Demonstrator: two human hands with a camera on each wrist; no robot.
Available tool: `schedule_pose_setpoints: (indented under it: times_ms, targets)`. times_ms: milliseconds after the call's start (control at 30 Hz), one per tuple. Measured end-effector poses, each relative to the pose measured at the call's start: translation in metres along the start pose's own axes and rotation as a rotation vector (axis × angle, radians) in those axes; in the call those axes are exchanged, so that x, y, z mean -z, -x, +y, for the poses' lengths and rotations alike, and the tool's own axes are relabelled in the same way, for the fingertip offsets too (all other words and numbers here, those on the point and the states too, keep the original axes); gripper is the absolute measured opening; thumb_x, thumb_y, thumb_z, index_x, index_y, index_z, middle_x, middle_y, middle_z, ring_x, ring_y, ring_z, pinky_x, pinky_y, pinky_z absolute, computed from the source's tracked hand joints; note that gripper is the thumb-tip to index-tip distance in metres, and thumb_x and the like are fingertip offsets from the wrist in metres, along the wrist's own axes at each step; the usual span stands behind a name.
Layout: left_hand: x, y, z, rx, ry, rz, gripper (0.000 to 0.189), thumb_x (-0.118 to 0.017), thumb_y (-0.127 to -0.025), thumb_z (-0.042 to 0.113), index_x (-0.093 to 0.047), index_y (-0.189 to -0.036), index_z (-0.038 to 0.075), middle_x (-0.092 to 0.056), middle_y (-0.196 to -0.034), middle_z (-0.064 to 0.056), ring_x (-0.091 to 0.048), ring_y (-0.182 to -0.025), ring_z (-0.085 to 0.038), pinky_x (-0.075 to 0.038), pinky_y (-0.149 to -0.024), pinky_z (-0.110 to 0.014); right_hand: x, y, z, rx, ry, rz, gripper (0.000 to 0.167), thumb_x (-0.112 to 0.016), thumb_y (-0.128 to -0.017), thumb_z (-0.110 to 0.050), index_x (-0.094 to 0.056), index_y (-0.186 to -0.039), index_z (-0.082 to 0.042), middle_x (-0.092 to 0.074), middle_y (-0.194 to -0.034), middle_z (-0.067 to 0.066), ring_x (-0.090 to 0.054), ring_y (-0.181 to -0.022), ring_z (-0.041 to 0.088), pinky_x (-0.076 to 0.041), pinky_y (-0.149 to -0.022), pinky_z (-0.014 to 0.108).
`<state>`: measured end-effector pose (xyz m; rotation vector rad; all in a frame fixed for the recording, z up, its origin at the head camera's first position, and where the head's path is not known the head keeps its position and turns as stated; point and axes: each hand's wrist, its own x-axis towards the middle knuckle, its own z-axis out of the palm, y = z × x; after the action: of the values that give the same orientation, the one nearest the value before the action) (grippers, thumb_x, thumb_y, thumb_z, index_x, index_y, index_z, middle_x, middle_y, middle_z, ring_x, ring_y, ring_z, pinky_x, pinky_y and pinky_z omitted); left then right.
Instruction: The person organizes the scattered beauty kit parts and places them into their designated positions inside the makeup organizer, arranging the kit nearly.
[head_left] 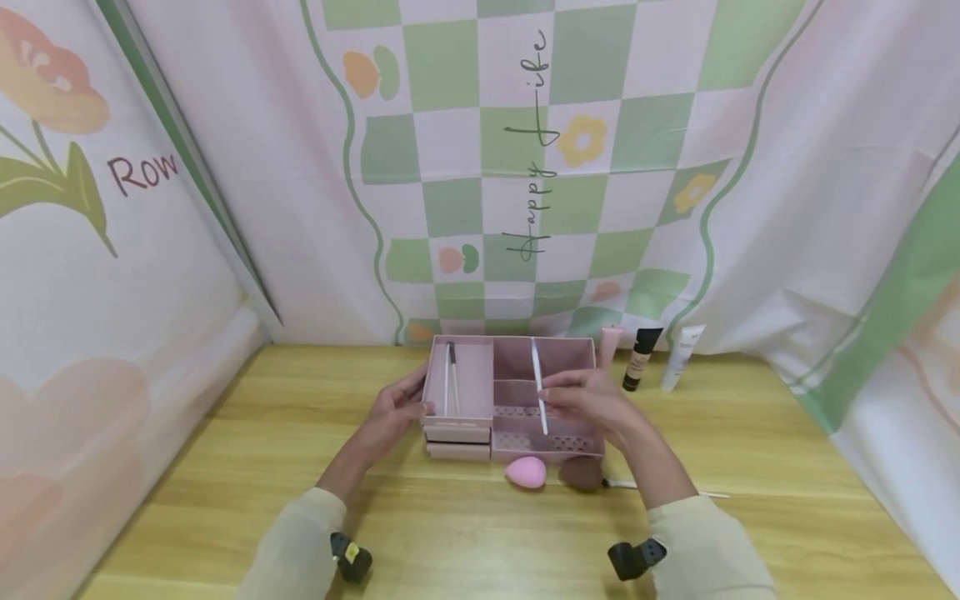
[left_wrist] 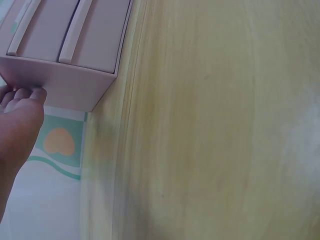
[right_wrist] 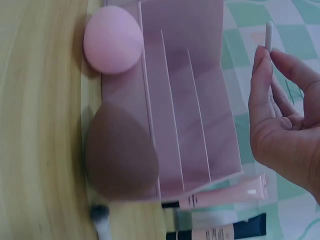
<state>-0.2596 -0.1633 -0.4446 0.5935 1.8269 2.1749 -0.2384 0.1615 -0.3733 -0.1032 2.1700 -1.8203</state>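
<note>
Organizer [head_left: 476, 379] stands on the surface [head_left: 225, 458] in the head view, two sticks [head_left: 453, 387] lying in its left tray. The left hand [head_left: 393, 410] grips its left wall near the front, thumb at the rim; the right hand [head_left: 596, 402] pinches a white stick [head_left: 537, 367] above the right compartments. The white tube [head_left: 682, 358], beyond the pink tube [head_left: 609, 346] and black tube [head_left: 641, 358], shows plainly only here.

In the left wrist view, the fingertips meet the outer side wall, and the two drawers [left_wrist: 95, 40] show their front ledges up close; the thumb is hidden.

The right wrist view adds the dividers [right_wrist: 172, 110] and the brush [right_wrist: 101, 220]'s dark bristles, just beside the brown sponge [right_wrist: 122, 155]. The pink sponge [right_wrist: 114, 40] sits by the front wall. Thumb and fingers meet around the white stick.
</note>
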Motion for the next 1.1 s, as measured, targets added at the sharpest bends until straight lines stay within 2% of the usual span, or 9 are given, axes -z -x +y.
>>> schedule_pose_setpoints:
  times_ms: [233, 533, 767, 967, 1100]
  targets:
    - [0.000, -0.001, 0.000, -0.005, 0.016, -0.020, 0.076, -0.052, -0.093, -0.007, -0.013, -0.159, -0.005, -0.006, -0.171, -0.021, -0.010, -0.159, -0.037, -0.037, -0.119, -0.020, -0.014, -0.012, -0.006, -0.002, 0.006, -0.005, 0.046, -0.067, -0.094, -0.009, -0.056, -0.132, 0.014, -0.074, -0.091, -0.001, -0.070, -0.082, 0.005, -0.064, -0.080, 0.019]
    - [-0.001, 0.000, 0.001, 0.006, 0.008, 0.001, 0.076, -0.051, -0.093, -0.008, -0.014, -0.159, -0.006, -0.008, -0.171, -0.022, -0.011, -0.159, -0.037, -0.037, -0.118, -0.018, -0.035, -0.024, -0.015, -0.010, -0.005, -0.004, 0.042, -0.068, -0.092, -0.005, -0.059, -0.128, 0.015, -0.073, -0.089, 0.000, -0.069, -0.077, 0.006, -0.065, -0.079, 0.021]
    - [0.001, 0.000, -0.001, 0.013, 0.002, 0.019, 0.076, -0.051, -0.093, -0.009, -0.014, -0.159, -0.006, -0.009, -0.171, -0.021, -0.011, -0.159, -0.036, -0.036, -0.118, -0.016, -0.049, -0.035, -0.021, -0.021, -0.041, 0.003, 0.038, -0.067, -0.091, 0.000, -0.061, -0.124, 0.017, -0.071, -0.077, -0.002, -0.068, -0.068, 0.004, -0.064, -0.069, 0.016]
    - [0.001, -0.001, -0.002, 0.016, 0.025, 0.020, 0.076, -0.051, -0.092, -0.010, -0.014, -0.159, -0.006, -0.008, -0.171, -0.021, -0.010, -0.159, -0.036, -0.038, -0.117, -0.015, -0.061, -0.042, -0.030, -0.063, -0.027, 0.019, 0.036, -0.070, -0.089, -0.001, -0.064, -0.122, 0.014, -0.071, -0.079, 0.002, -0.067, -0.068, 0.007, -0.064, -0.069, 0.017]
    - [0.001, -0.001, -0.003, 0.007, 0.029, 0.008, 0.076, -0.050, -0.092, -0.011, -0.012, -0.158, -0.007, -0.006, -0.171, -0.022, -0.009, -0.159, -0.038, -0.039, -0.116, -0.015, -0.065, -0.047, -0.033, -0.059, 0.000, 0.028, 0.034, -0.070, -0.089, 0.000, -0.065, -0.120, 0.014, -0.073, -0.079, 0.004, -0.067, -0.068, 0.007, -0.063, -0.069, 0.017]
